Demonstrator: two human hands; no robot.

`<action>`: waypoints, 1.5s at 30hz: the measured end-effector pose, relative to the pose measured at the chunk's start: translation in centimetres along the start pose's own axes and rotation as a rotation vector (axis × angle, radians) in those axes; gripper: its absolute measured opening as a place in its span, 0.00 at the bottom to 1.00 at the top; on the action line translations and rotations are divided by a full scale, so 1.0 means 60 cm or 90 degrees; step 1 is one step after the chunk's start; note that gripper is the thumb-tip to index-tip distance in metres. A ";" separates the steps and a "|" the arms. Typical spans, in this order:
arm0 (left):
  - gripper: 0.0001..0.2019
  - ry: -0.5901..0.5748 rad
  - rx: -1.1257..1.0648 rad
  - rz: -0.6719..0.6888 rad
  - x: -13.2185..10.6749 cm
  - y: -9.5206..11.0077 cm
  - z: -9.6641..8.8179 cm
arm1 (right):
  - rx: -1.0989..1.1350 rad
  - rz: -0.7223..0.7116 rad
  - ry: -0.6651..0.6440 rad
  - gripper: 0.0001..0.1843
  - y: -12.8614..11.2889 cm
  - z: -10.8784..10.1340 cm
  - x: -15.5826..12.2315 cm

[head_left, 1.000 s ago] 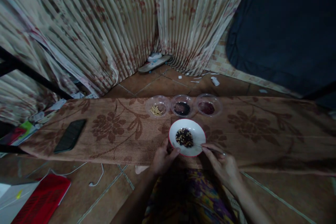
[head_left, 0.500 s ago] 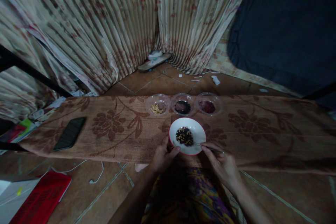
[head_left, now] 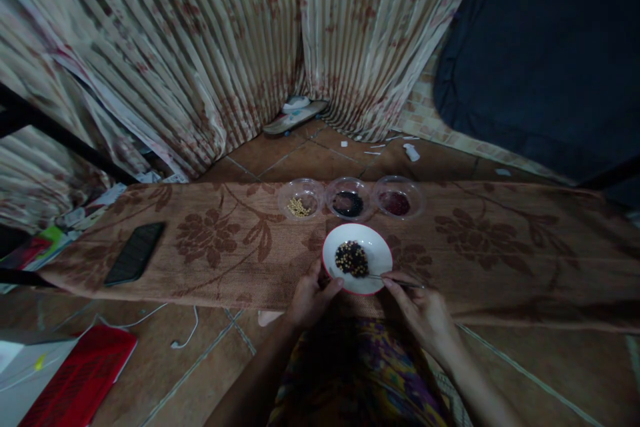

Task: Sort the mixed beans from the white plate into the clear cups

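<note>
Our left hand [head_left: 311, 299] pinched the white plate [head_left: 379, 250] at its near rim. Our right hand [head_left: 423, 313] gripped a thin metal tool [head_left: 396, 279], tip at the mixed seeds [head_left: 351, 258] mid-plate, on the floral cloth [head_left: 225, 247] near three clear cups [head_left: 330, 199].

1 head-worn camera, facing forward and down, close above the white plate [head_left: 383, 255], curtains [head_left: 200, 47] farther ahead

White plate [head_left: 380, 252] (red-rimmed) on brown floral cloth [head_left: 225, 240].
</note>
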State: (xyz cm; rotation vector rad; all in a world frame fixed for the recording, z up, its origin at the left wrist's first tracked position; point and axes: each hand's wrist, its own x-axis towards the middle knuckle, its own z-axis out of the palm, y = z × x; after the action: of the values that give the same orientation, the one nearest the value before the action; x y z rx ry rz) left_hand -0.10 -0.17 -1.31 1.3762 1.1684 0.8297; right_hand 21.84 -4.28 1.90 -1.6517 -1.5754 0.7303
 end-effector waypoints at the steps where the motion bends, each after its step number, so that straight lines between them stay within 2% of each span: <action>1: 0.24 0.002 0.005 -0.001 0.000 -0.002 0.000 | 0.002 0.006 0.002 0.17 0.001 0.001 0.000; 9: 0.23 -0.002 0.046 0.002 0.000 -0.006 -0.004 | 0.009 0.015 0.011 0.19 0.013 0.005 -0.001; 17: 0.24 -0.004 0.023 -0.009 -0.002 0.003 -0.003 | 0.019 0.018 0.008 0.18 0.020 0.007 -0.004; 25: 0.24 0.008 0.028 -0.008 0.000 -0.005 -0.002 | 0.018 0.021 0.021 0.18 0.017 0.006 -0.004; 31: 0.23 -0.012 0.011 -0.006 -0.001 0.002 -0.003 | 0.011 0.039 0.028 0.18 0.020 0.007 -0.006; 38: 0.23 -0.010 0.001 -0.007 0.000 0.000 -0.003 | 0.030 0.070 0.063 0.19 0.028 0.009 -0.008; 45: 0.22 0.003 -0.006 -0.012 -0.001 0.005 -0.002 | 0.108 0.070 0.104 0.19 0.044 0.008 0.005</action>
State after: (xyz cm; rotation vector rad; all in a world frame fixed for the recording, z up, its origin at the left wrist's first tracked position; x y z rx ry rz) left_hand -0.15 -0.16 -1.01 1.3551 1.1783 0.8245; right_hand 23.00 -3.90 -0.53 -1.6384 -1.2820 0.7441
